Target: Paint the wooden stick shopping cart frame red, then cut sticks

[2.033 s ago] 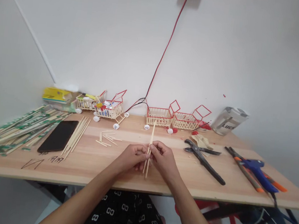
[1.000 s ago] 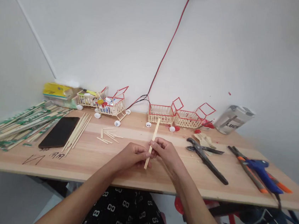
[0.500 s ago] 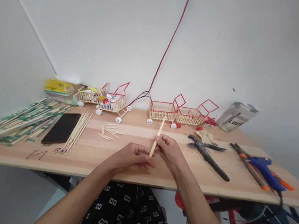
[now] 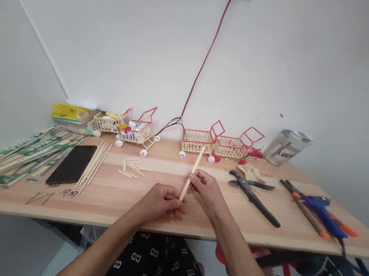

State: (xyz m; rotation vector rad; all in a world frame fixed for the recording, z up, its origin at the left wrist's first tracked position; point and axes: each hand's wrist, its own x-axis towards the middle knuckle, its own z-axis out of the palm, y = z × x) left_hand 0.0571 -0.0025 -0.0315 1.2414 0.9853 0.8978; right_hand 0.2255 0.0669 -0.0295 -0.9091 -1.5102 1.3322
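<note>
A pale wooden chopstick pair (image 4: 197,161), its sticks lying close together, slants up and away over the front middle of the table. My right hand (image 4: 206,188) pinches it near its middle between thumb and fingers. At its lower end, my left hand (image 4: 163,203) closes thumb and fingers around the tip. To the left lie several short cut sticks (image 4: 134,166) in a loose heap. Beyond the hands stands a small stick-built cart (image 4: 198,144) with a red rim and white wheels.
On the left are loose chopsticks (image 4: 94,163), a phone (image 4: 71,164) and wrapped chopsticks (image 4: 21,156). More carts (image 4: 137,134) line the wall. Cutting pliers (image 4: 253,198), a blue glue gun (image 4: 323,214) and a clear bag (image 4: 287,148) are on the right.
The camera view has tilted slightly upward, so the tabletop sits lower in the frame. Both hands keep their hold on the sticks, which have turned slightly.
</note>
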